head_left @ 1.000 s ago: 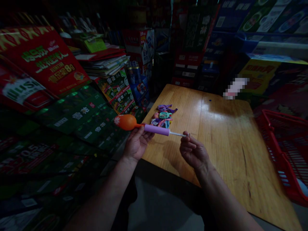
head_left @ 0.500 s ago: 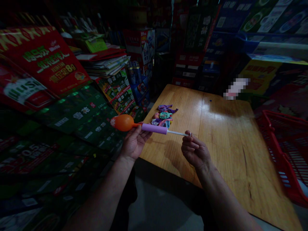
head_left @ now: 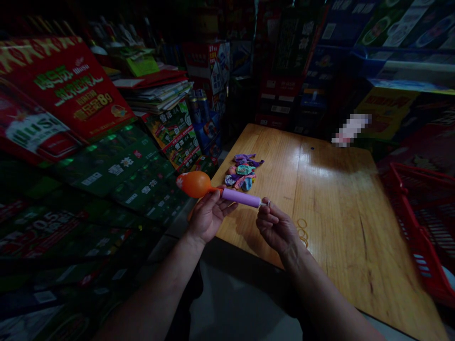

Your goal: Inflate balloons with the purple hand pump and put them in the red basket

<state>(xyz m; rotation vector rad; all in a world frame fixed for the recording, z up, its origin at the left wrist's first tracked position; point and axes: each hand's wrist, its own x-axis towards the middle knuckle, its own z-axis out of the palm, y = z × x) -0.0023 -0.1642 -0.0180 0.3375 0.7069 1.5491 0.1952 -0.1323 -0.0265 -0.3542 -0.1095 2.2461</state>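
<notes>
My left hand (head_left: pixel 209 214) pinches the neck of an orange balloon (head_left: pixel 195 184) where it fits over the end of a purple balloon pump (head_left: pixel 241 197). The balloon is partly inflated, with a white print at its far left end. My right hand (head_left: pixel 276 224) grips the pump's handle, and only a short bit of the white rod shows outside the barrel. Beyond the pump, several uninflated balloons (head_left: pixel 244 170) in purple, teal and pink lie in a pile on the wooden table (head_left: pixel 341 203). Several yellow rubber bands (head_left: pixel 302 232) lie beside my right wrist, partly hidden by it.
Stacked green beer cartons (head_left: pixel 117 175) and a red carton (head_left: pixel 81 94) rise on the left. A red plastic basket (head_left: pixel 408 208) stands at the table's right edge. More boxes (head_left: pixel 277 99) are piled behind the table. A pixelated patch covers something at the back right.
My right hand has moved left, pushing the white rod into the pump barrel. The balloon, pump and left hand have shifted slightly right. The rubber bands have come into view.
</notes>
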